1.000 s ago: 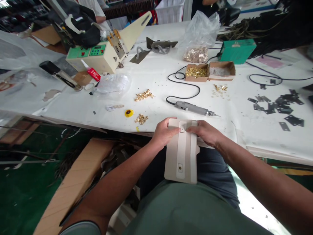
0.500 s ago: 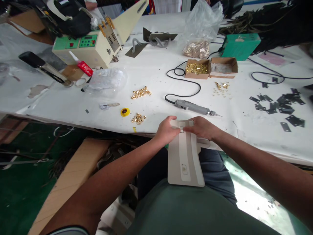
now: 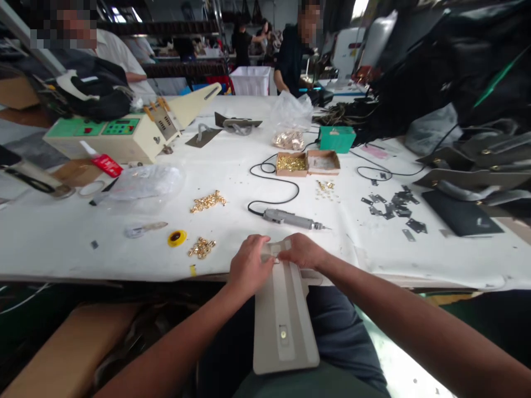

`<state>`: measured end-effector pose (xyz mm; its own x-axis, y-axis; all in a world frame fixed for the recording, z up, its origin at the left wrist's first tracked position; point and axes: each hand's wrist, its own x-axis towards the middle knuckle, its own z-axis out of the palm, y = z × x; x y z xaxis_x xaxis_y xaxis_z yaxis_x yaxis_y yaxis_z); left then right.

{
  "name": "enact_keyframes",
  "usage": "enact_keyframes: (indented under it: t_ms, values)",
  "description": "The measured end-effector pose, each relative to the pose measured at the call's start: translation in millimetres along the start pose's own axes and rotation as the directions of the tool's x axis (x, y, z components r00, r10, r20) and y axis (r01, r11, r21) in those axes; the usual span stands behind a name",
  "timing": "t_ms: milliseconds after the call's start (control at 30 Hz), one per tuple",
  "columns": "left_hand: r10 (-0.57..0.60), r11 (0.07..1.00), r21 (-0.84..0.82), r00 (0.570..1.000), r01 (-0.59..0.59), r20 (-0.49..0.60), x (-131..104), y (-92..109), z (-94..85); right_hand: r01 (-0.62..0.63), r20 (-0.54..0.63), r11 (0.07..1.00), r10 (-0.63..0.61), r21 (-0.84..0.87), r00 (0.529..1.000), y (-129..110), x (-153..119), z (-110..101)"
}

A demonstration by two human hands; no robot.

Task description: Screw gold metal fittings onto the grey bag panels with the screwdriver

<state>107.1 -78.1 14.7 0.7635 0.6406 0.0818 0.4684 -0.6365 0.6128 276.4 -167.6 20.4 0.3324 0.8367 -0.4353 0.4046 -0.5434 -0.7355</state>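
A beige bag panel [image 3: 267,331] with a lighter strip down its middle stretches from the table edge to my lap. My left hand [image 3: 249,264] grips its far end from the left, fingers curled round the edge. On the right of that same end, my right hand [image 3: 302,251] is closed on the panel, its thumb and fingertips close to a small rectangular cut-out. A gold-coloured metal piece [image 3: 283,334] shows in a second rectangle near the panel's lower end. Just beyond my hands lies a grey electric screwdriver [image 3: 288,219], its bit pointing right.
Gold hardware lies in piles [image 3: 207,202] at left, near a yellow round item [image 3: 177,238]. Small cardboard boxes [image 3: 291,164] stand behind the screwdriver cord. Black plates [image 3: 390,210] are scattered at right. A cream machine [image 3: 112,138] stands back left. Co-workers [image 3: 290,61] are beyond the table.
The view has tilted up and turned right, bringing in people behind the table and bag parts at right. Both hands still hold the panel's far end.
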Motion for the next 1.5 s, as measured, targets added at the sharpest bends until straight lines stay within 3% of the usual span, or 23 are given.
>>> enact_keyframes:
  t_ms: [100,167,367,500,633,767,900,1033,1233,1500]
  values:
    - [0.190,0.980,0.067,0.982,-0.188,-0.020,-2,-7,3.4,0.016,-0.008,1.000,-0.016,0.004,1.000,0,3,0]
    - [0.235,0.971,0.057,0.972,-0.234,-0.018,-3,-12,6.8,0.021,-0.005,1.000,-0.021,0.013,1.000,1,4,0]
    - [0.203,0.978,0.051,0.979,-0.202,-0.024,-1,-21,11.4,0.003,0.021,0.999,-0.004,0.037,1.000,-1,3,1]
    - [0.209,0.977,0.053,0.978,-0.208,-0.020,1,-20,9.4,0.040,-0.077,0.998,-0.037,0.039,0.996,6,-10,-10]
    - [0.201,0.977,0.071,0.979,-0.202,0.013,6,-20,7.1,0.031,-0.291,0.998,-0.014,0.053,0.957,39,-30,-53]
    - [0.189,0.977,0.087,0.981,-0.193,0.047,11,-23,6.4,-0.156,-0.531,0.972,0.041,-0.174,0.846,87,-43,-116]
    - [0.204,0.975,0.079,0.978,-0.206,0.033,11,-27,7.4,-0.284,-0.610,0.921,0.067,-0.266,0.789,128,-42,-167]
    - [0.193,0.978,0.077,0.981,-0.195,0.022,10,-27,8.1,-0.308,-0.568,0.887,0.064,-0.345,0.820,150,-37,-187]
    - [0.173,0.982,0.067,0.984,-0.175,0.027,10,-25,7.1,-0.279,-0.458,0.859,0.060,-0.429,0.887,163,-33,-184]
    - [0.189,0.980,0.062,0.982,-0.190,0.030,10,-28,8.0,-0.230,-0.413,0.870,0.033,-0.436,0.910,170,-33,-193]
